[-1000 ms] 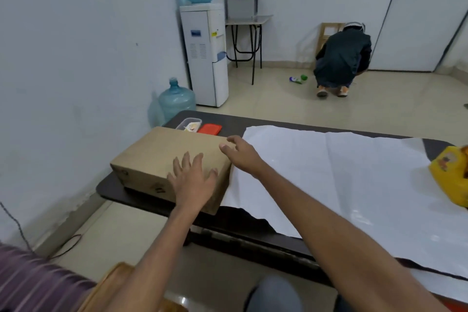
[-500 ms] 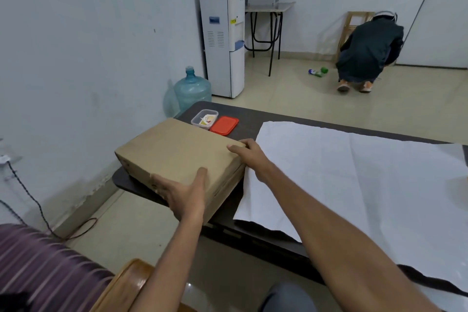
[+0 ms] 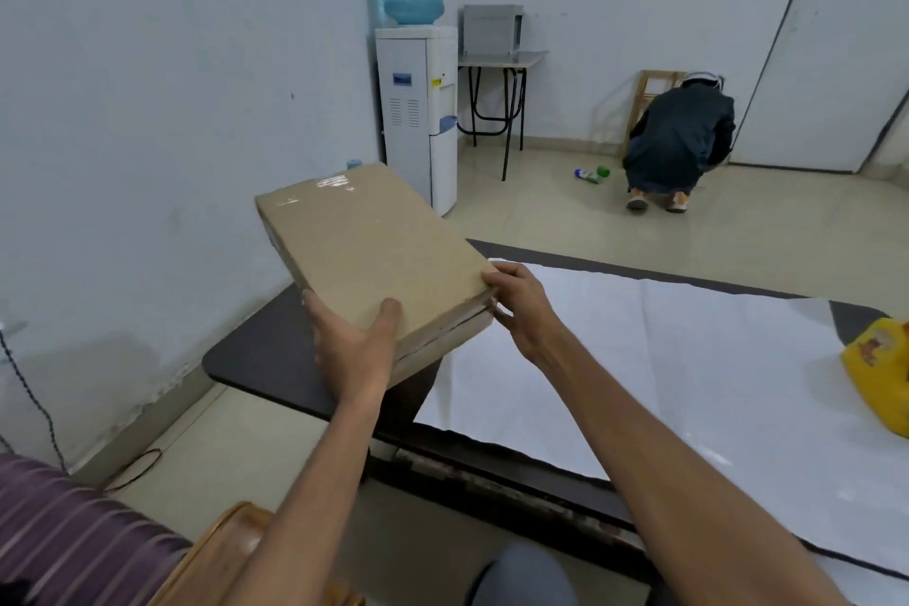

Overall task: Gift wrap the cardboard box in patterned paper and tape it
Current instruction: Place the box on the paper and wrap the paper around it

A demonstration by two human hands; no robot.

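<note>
Above the dark bench's (image 3: pixel 256 359) left end I see the cardboard box (image 3: pixel 369 251) held tilted, left hand (image 3: pixel 356 349) gripping its near edge, right hand (image 3: pixel 524 305) clasping its right corner beside the paper (image 3: pixel 688 359).

We see a dark table (image 3: pixel 256 359) with rounded corners, its left end bare. A large sheet of paper (image 3: pixel 639 359) lies spread on it, white side up (creased down the middle), overhanging the near edge. A yellow bag (image 3: pixel 880 374) rests on the paper's right side.
</note>
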